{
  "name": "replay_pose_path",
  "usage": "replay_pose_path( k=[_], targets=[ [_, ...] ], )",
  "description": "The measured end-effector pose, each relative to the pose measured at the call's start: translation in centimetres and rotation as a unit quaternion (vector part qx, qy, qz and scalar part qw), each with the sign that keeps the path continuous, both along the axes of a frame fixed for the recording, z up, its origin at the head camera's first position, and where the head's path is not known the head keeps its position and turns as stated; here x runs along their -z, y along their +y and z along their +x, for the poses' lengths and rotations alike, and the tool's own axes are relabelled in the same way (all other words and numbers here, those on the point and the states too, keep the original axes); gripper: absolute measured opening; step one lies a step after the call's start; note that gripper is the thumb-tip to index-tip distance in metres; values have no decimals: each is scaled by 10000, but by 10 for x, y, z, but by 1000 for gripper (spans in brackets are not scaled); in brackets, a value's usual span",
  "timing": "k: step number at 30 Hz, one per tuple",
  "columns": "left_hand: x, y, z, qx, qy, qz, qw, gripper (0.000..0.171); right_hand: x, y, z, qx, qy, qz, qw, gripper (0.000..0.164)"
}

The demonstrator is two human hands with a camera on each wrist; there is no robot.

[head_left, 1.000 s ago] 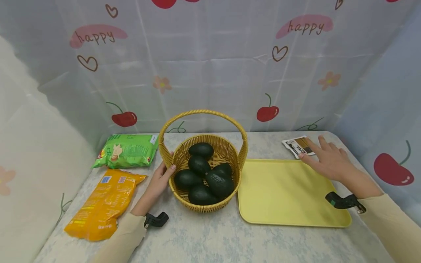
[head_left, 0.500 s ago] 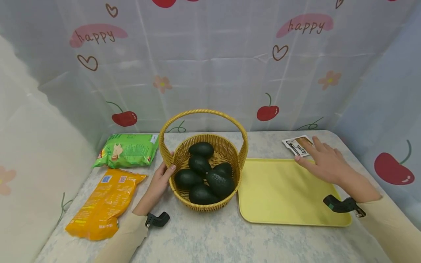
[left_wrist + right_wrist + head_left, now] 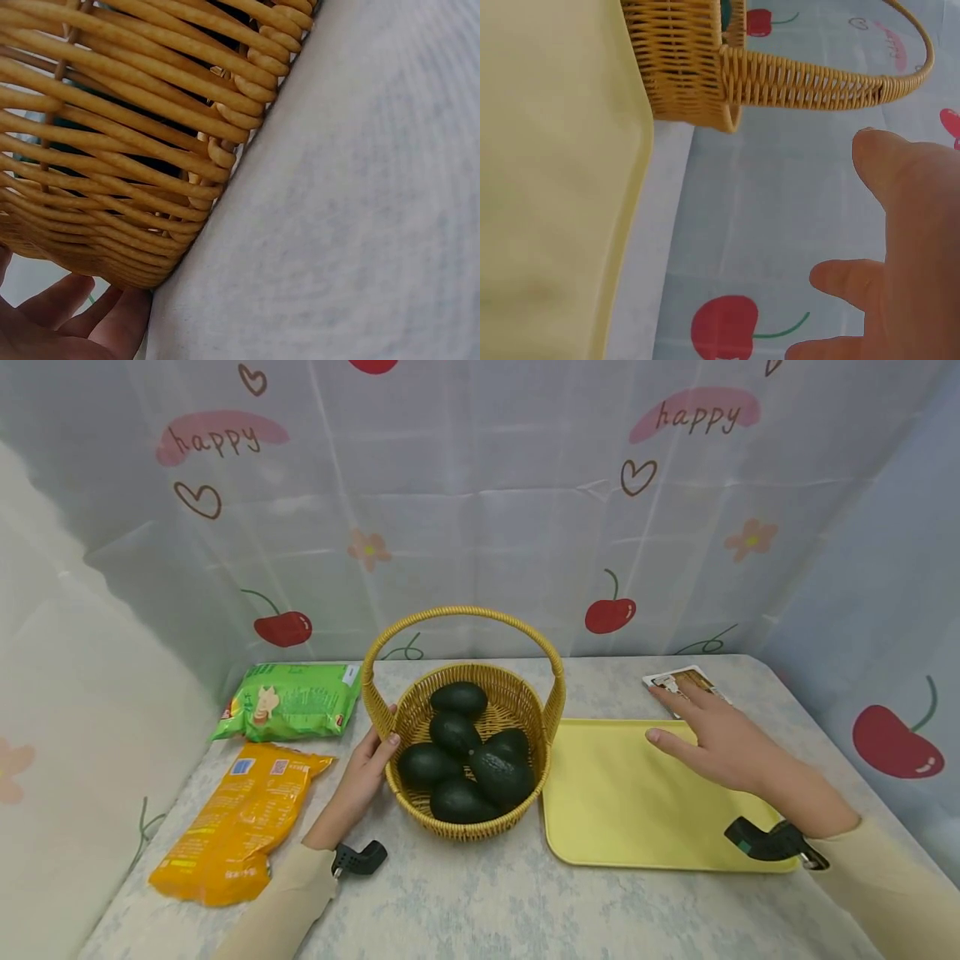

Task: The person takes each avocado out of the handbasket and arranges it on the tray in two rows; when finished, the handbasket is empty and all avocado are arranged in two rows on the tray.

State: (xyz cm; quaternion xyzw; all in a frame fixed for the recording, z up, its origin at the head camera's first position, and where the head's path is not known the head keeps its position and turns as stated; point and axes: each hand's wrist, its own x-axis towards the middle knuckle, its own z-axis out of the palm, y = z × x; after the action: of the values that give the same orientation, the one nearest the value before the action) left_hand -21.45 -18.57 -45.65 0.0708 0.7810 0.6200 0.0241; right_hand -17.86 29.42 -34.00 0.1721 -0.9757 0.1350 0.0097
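A yellow wicker basket (image 3: 532,718) with a tall hoop handle stands mid-table. Several dark green avocados (image 3: 457,802) lie inside it. My left hand (image 3: 363,768) holds the basket's left side, its thumb at the rim beside the handle's base. In the left wrist view its fingers (image 3: 124,319) lie against the woven wall. Over the yellow tray (image 3: 622,827) my right hand (image 3: 727,747) is spread and holds nothing. Its fingers partly cover a small white-and-brown packet (image 3: 693,675) behind the tray. The right wrist view shows the thumb apart from the basket.
On the left lie a green snack bag (image 3: 300,702) and, nearer me, an orange snack bag (image 3: 236,827). A patterned cloth (image 3: 465,910) covers the table. A printed curtain (image 3: 480,552) hangs behind the table and at the sides.
My right hand has moved left and a little nearer me, from beside the packet to over the tray. The left hand, basket and avocados have stayed put.
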Motion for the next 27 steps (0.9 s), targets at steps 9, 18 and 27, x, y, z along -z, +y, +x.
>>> replay_pose_path(
  k=[9, 18, 27],
  targets=[
    [-1, 0, -1, -12, 110, 0, 9999, 58, -3, -35, 17, -542, 118, -403, 9976, 65],
    [2, 0, -2, 6, 73, 74, 9999, 59, 9, -65, 18, -1334, 256, -1023, 9854, 60],
    [3, 0, 0, 15, 112, 26, 9999, 59, 20, -95, 12, -2227, 471, -1423, 9633, 57]
  ],
)
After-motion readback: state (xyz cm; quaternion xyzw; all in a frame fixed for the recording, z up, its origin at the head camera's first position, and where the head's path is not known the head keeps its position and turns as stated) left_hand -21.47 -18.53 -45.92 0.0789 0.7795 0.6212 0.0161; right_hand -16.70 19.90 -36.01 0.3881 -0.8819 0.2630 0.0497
